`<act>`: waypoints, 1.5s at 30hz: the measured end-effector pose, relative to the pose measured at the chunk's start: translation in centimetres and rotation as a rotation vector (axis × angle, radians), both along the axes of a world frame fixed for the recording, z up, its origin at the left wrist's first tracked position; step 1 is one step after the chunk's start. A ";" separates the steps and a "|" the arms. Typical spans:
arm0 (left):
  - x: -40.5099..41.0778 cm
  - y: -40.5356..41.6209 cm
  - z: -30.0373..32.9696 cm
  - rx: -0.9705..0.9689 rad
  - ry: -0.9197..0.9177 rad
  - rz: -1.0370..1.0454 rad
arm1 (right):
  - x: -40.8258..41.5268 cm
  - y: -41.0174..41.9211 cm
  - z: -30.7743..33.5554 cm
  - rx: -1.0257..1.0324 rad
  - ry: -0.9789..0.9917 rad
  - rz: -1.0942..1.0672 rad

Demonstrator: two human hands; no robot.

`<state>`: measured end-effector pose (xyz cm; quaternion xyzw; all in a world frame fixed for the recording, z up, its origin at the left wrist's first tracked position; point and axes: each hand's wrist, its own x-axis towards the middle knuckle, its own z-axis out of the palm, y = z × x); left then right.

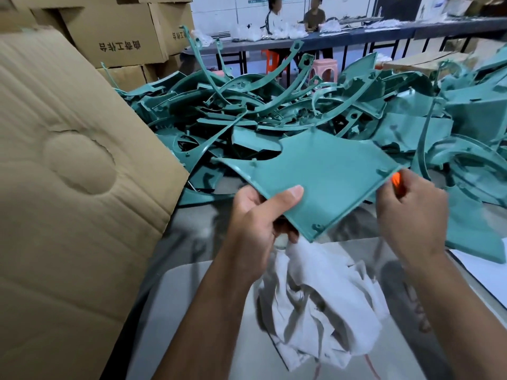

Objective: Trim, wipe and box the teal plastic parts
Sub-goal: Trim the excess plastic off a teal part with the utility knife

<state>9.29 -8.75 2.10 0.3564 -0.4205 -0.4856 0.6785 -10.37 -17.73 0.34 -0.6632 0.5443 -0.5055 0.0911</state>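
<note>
Holding entry: one flat teal plastic panel with a curved notch in its far edge, raised above the near middle of the grey worktop and tilted toward the camera.

Left hand: grips the panel's near left edge, thumb flat on top, fingers curled beneath; the same hand also pinches a crumpled white cloth, which hangs down from it over the near part of the worktop.

Right hand: fingers curled round a small orange tool, its tip at the panel's right corner; the tool's kind cannot be told.

Loose pile of teal plastic parts, panels and curved strips: heaped across the far half of the worktop, reaching its right edge.

Large brown corrugated cardboard flap with a round dent: stands along the worktop's left edge.

Stacked brown cartons with printed characters: behind the flap, far left.

Two seated people at a long dark table: background, beyond the pile.
</note>
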 end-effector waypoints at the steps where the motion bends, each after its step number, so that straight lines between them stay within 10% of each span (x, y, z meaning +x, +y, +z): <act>1: -0.2 0.1 -0.1 -0.024 -0.036 -0.054 | 0.1 0.1 0.2 0.018 -0.130 0.041; 8: -1.0 0.6 0.1 -0.162 -0.145 -0.167 | 2.6 1.7 1.3 0.409 -1.326 0.672; 13: -1.8 0.2 -0.4 -0.241 -0.336 0.209 | 2.2 1.5 1.1 0.535 -1.272 0.834; 17: -2.1 -0.3 -0.7 -0.257 -0.237 0.397 | 3.3 1.9 0.3 0.517 -0.851 0.785; 25: -0.9 -0.6 -1.0 -0.154 -0.355 0.048 | 3.1 1.2 -0.3 0.509 -1.029 0.594; 29: 1.0 -0.1 -0.3 0.035 0.019 -0.267 | 2.5 0.3 -0.3 0.672 -1.196 0.573; 33: 1.8 0.3 0.2 0.200 -0.077 -0.486 | 2.5 0.0 -1.1 0.542 -1.039 0.441; 39: 0.8 0.9 0.1 0.120 -0.442 -0.449 | 2.7 0.2 -1.0 0.480 -1.090 0.371; 45: 0.8 0.6 0.3 0.014 -0.236 -0.260 | 2.4 0.4 0.0 0.431 -1.013 0.487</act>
